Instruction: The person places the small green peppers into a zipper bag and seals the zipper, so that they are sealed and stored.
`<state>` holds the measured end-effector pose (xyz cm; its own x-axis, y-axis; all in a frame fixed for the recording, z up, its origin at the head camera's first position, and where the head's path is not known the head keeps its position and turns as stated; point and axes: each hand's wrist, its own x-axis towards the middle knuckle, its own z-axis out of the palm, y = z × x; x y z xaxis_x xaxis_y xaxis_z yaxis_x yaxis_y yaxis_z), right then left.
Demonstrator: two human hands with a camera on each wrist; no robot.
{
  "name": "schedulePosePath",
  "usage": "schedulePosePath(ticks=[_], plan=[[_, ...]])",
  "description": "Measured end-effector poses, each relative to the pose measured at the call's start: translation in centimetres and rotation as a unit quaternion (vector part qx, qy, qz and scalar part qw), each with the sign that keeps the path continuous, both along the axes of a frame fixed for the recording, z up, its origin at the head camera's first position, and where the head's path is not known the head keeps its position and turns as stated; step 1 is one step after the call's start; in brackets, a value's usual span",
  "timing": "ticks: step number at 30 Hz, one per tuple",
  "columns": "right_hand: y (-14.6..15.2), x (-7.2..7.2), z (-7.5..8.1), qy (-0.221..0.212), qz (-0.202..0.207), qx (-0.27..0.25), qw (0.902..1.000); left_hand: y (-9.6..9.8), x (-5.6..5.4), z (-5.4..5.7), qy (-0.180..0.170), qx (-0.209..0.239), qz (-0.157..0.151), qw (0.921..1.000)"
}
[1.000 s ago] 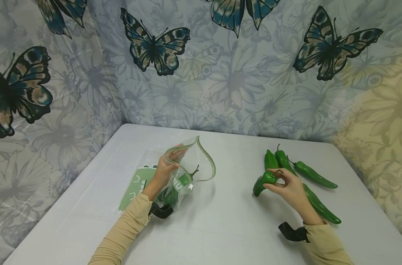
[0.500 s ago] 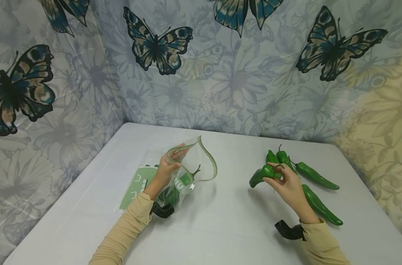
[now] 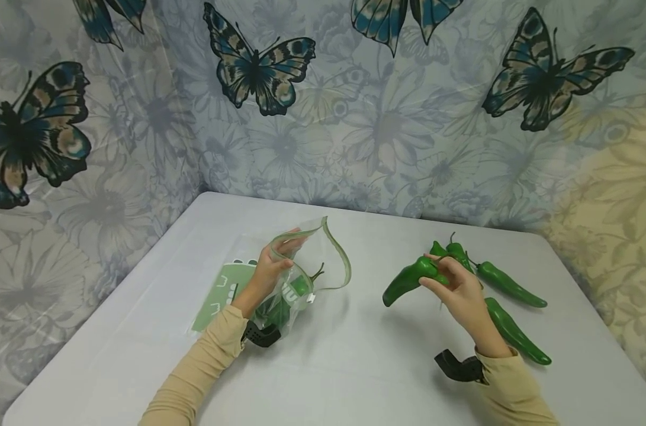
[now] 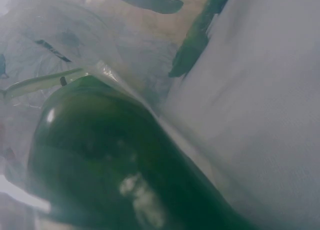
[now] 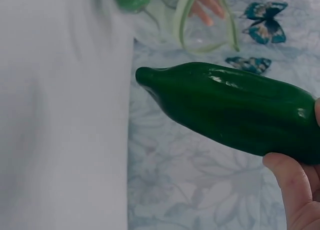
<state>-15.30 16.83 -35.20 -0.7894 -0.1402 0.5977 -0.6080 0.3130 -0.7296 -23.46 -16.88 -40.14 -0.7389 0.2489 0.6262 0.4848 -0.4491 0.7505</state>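
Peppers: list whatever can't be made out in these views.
Right wrist view: stem end of the held pepper, cut off by the right edge.
Left wrist view: the rest of the bagged pepper, cut off by the bottom edge.
Head view: rear peppers, partly behind the right hand.

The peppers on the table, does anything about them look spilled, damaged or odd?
Nothing stands out. The loose green peppers lie on the table with no visible damage, some partly hidden behind the right hand.
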Motion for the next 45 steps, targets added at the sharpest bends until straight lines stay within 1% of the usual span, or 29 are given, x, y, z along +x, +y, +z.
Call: schedulePosePath(ticks=[2, 4, 5, 9, 11, 14, 18, 21, 25, 31, 35, 40, 45], plan=[[-0.3, 0.0, 0.3, -0.008, 0.001, -0.009, 0.9999, 0.0, 0.0, 0.0, 0.0, -0.002, -0.001, 1.0], [-0.5, 0.0, 0.3, -0.015, 0.013, -0.019, 0.9996, 0.0, 0.0, 0.0, 0.003, -0.001, -0.003, 1.0], [-0.5, -0.1, 0.1, -0.015, 0.018, -0.021, 0.9995, -0.1, 0.1, 0.0, 0.003, 0.0, -0.003, 1.0], [-0.9, 0.2, 0.7, -0.005, 0.04, -0.028, 0.9988, -0.1, 0.1, 0.3, 0.003, 0.001, 0.0, 1.0], [-1.0, 0.3, 1.0, 0.001, 0.041, -0.032, 0.9986, 0.0, 0.1, 0.5, 0.002, 0.001, 0.0, 1.0], [-1.2, 0.2, 1.3, -0.001, 0.034, -0.041, 0.9986, 0.0, 0.1, 0.5, 0.0, 0.004, -0.003, 1.0], [-1.7, -0.2, 1.3, -0.006, 0.024, -0.043, 0.9988, 0.0, 0.1, 0.2, -0.001, 0.006, -0.004, 1.0], [-2.3, -0.5, 1.5, -0.001, 0.032, -0.055, 0.998, 0.0, 0.1, -0.1, -0.003, 0.002, -0.003, 1.0], [-3.2, -1.2, 1.7, -0.001, 0.049, -0.084, 0.9952, 0.0, 0.0, -0.2, -0.006, -0.004, 0.006, 1.0], [-4.5, -2.5, 1.4, -0.009, 0.053, -0.114, 0.992, 0.1, 0.1, -0.1, -0.007, 0.0, 0.006, 1.0], [-5.1, -3.0, 1.1, -0.007, 0.053, -0.121, 0.9912, 0.1, 0.2, -0.1, -0.008, -0.001, 0.001, 1.0], [-5.7, -3.3, 1.1, -0.008, 0.054, -0.12, 0.9913, 0.2, 0.3, -0.1, -0.002, -0.005, 0.002, 1.0], [-6.2, -3.6, 1.1, -0.01, 0.04, -0.121, 0.9918, 0.3, 0.3, 0.0, 0.002, -0.01, 0.005, 0.9999]])
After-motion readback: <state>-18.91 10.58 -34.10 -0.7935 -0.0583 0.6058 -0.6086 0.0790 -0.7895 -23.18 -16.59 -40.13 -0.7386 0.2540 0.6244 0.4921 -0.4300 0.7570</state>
